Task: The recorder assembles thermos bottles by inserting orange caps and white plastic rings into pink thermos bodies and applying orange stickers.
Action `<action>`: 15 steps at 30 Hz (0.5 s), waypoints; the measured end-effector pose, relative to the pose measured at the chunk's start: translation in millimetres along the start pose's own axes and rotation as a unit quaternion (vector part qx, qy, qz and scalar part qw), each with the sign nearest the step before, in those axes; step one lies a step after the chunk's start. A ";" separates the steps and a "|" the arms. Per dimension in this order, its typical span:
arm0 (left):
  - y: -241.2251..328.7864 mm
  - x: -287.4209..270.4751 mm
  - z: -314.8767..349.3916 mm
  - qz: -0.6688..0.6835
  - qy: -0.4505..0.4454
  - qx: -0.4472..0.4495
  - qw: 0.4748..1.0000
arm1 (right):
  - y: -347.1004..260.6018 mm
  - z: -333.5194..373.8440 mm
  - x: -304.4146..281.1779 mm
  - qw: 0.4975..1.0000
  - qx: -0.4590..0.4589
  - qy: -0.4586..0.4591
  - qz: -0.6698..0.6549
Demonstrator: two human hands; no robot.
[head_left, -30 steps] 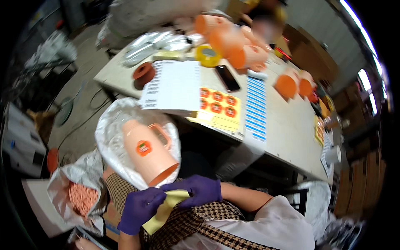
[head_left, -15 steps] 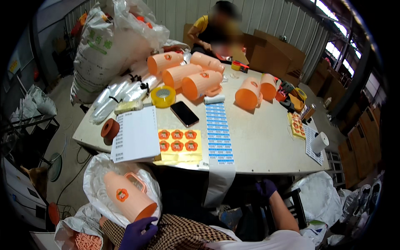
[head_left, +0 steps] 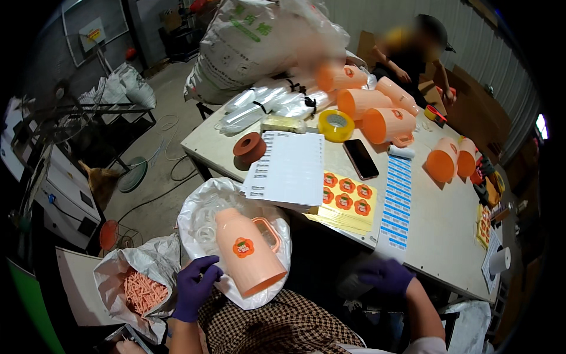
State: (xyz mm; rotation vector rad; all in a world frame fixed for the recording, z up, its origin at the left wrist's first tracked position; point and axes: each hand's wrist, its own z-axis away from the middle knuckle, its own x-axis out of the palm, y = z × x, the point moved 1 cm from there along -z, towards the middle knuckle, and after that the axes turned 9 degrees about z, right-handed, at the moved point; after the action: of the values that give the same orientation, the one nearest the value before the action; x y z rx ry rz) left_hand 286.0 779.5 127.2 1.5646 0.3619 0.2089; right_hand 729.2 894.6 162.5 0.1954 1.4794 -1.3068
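Note:
A peach-coloured plastic jug shell (head_left: 247, 251) with a handle and an orange flower sticker lies tilted on an open white bag (head_left: 194, 206) above my lap. Just left of the jug is my left hand (head_left: 196, 288) in a purple glove, its fingers loosely bent and apart, with nothing visible between them. My right hand (head_left: 386, 277), also gloved in purple, hovers below the table's front edge by the lower end of a strip of blue-and-white labels (head_left: 396, 203). Motion smears its fingers, and a blurred grey patch lies beside them.
On the white table (head_left: 436, 236) are papers (head_left: 289, 168), flower stickers (head_left: 348, 200), brown tape (head_left: 250, 147), yellow tape (head_left: 336, 125), a phone (head_left: 360, 159) and several jug shells (head_left: 389, 125). A bag of pink pieces (head_left: 144, 292) stands at left. A person (head_left: 413, 59) sits across the table.
The view has swung left. My left hand has moved from the jug's lower end to its left side. My right hand has come closer to the label strip.

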 end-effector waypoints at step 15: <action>-55.8 -40.0 15.3 0.097 0.156 0.032 0.982 | 15.1 -236.0 -16.0 0.941 0.021 0.132 0.310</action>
State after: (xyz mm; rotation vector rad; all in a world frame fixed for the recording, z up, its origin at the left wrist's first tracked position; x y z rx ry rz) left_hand 248.8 750.8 74.9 1.6321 0.4638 0.6039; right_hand 606.3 1092.0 117.0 0.8236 1.4429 -0.8135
